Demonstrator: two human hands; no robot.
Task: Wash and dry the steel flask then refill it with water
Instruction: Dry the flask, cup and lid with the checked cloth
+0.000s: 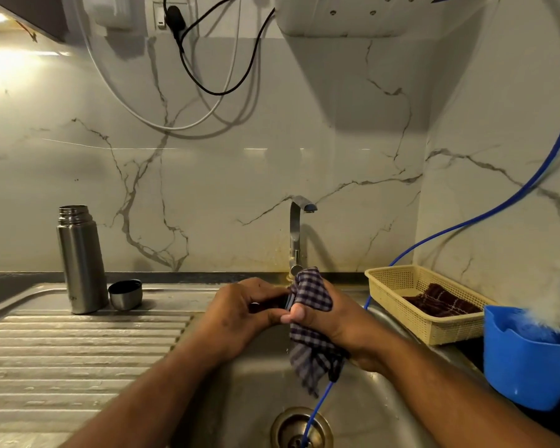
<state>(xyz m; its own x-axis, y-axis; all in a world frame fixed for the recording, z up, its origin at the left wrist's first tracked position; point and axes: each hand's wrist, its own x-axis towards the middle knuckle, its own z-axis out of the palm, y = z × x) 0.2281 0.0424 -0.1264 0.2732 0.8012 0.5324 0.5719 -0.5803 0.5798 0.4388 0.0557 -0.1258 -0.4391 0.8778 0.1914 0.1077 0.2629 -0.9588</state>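
Note:
The steel flask (82, 258) stands upright and uncapped on the ribbed drainboard (62, 350) at the left. Its steel cup lid (125, 294) sits beside it, mouth up. Over the sink basin (246, 399), my left hand (243, 313) grips a small dark part, mostly hidden by my fingers. My right hand (324, 318) holds a blue-and-white checked cloth (311, 331) bunched against that part. The cloth's tail hangs down toward the drain (299, 426).
A steel tap (296, 234) rises behind the hands. A thin blue hose (466, 223) runs from the right wall down into the drain. A cream basket (424, 302) with a dark cloth and a blue tub (527, 357) stand at the right.

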